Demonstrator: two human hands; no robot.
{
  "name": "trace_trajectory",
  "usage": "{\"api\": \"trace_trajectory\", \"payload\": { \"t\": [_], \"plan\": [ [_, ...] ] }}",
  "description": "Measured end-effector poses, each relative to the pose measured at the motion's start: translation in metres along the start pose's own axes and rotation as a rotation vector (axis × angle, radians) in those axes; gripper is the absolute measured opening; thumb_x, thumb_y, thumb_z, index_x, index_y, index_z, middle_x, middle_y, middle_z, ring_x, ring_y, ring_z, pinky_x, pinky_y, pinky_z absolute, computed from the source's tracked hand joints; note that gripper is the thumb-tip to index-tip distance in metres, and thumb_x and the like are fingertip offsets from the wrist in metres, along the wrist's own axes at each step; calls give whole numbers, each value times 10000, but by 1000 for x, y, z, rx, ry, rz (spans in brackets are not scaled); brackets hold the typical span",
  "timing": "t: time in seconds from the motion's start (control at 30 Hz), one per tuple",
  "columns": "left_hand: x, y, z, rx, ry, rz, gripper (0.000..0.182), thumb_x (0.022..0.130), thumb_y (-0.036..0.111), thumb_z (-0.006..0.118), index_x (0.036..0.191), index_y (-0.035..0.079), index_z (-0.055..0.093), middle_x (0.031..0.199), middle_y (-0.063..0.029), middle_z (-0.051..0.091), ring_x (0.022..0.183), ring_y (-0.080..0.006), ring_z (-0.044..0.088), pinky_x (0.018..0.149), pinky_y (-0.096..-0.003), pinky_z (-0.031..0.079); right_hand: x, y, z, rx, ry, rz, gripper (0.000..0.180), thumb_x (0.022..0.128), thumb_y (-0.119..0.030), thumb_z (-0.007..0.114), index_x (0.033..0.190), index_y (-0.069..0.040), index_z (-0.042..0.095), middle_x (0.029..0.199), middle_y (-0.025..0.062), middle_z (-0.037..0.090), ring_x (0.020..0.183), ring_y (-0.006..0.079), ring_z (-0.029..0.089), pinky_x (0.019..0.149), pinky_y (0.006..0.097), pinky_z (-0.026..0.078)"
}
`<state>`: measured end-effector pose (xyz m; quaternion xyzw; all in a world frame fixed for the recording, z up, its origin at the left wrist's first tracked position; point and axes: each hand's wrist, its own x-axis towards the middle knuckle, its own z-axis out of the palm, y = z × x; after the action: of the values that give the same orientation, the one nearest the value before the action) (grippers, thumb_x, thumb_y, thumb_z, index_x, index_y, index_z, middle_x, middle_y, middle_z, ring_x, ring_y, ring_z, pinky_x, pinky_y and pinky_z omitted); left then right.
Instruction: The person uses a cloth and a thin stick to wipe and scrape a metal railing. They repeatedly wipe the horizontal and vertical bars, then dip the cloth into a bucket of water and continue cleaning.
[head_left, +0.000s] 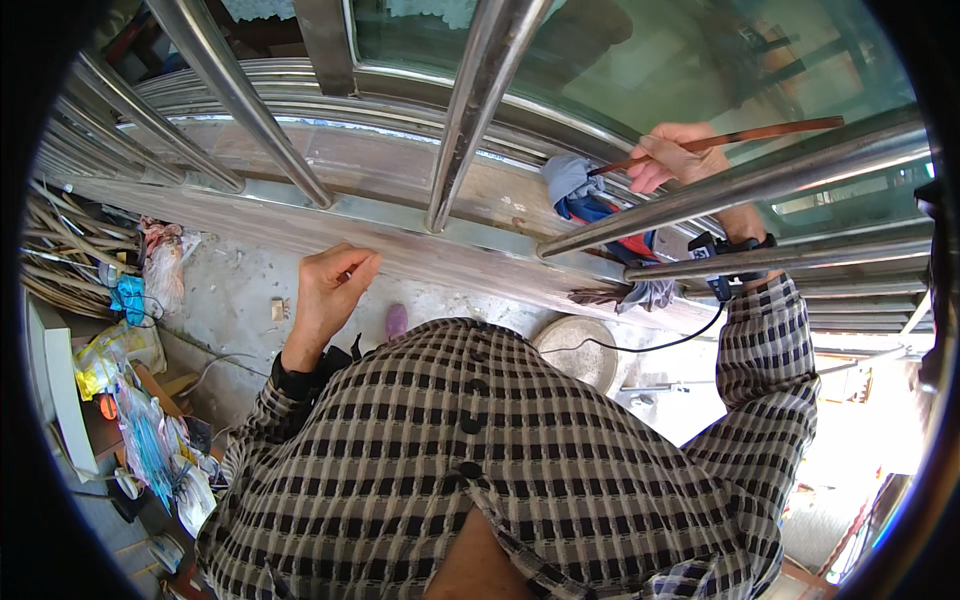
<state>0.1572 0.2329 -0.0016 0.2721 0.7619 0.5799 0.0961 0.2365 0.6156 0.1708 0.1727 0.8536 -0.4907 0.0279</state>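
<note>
My right hand (679, 157) reaches between steel window bars and grips a thin reddish-brown stick (757, 135). The stick's lower end meets a bunched grey-blue cloth (568, 180) on the window sill; whether it is tied there cannot be seen. More dark blue and red cloth (600, 214) lies beneath, partly behind a bar. A black device (720, 259) with a cable is strapped to my right wrist. My left hand (334, 289) is loosely curled in front of the outer ledge, with nothing visible in it.
Steel bars (480, 112) stand in front of the sliding window glass (637, 67). A grey rag (645, 295) hangs over the ledge at right. Below are a round lid-like disc (581, 352) and a purple shoe (396, 322). Coiled hoses (71, 255) and bagged clutter (142, 427) lie at left.
</note>
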Motion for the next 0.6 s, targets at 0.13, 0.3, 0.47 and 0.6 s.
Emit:
{"api": "trace_trajectory", "payload": {
  "t": [0.13, 0.3, 0.47, 0.6],
  "plan": [
    [-7, 5, -3, 31, 29, -34, 106, 808, 77, 679, 811, -27, 655, 640, -57, 582, 538, -102, 485, 483, -238, 371, 26, -8, 26, 79, -152, -140, 239, 917, -163, 557, 891, 59, 642, 779, 128, 672, 662, 151, 658, 596, 230, 543],
    [-13, 4, -5, 61, 63, -29, 110, 806, 79, 681, 805, -28, 654, 631, -64, 580, 535, -111, 495, 486, -244, 380, 48, -5, 50, 133, -307, -230, 215, 928, -120, 525, 971, 61, 632, 906, 147, 666, 860, 162, 655, 746, 231, 541],
    [-9, 1, -9, 62, 41, -36, 103, 804, 74, 677, 805, -26, 652, 631, -63, 577, 537, -112, 495, 489, -246, 378, 30, -3, 30, -29, -268, -228, 252, 933, -137, 519, 1002, 80, 625, 914, 167, 663, 810, 183, 661, 701, 251, 553],
    [-3, 1, -9, 84, 14, 3, 99, 807, 70, 671, 810, -26, 645, 637, -54, 575, 539, -105, 488, 489, -240, 373, -16, -1, 4, 226, 40, -130, 271, 930, -161, 518, 985, 81, 627, 896, 187, 664, 734, 205, 672, 630, 247, 561]
  ]
}}
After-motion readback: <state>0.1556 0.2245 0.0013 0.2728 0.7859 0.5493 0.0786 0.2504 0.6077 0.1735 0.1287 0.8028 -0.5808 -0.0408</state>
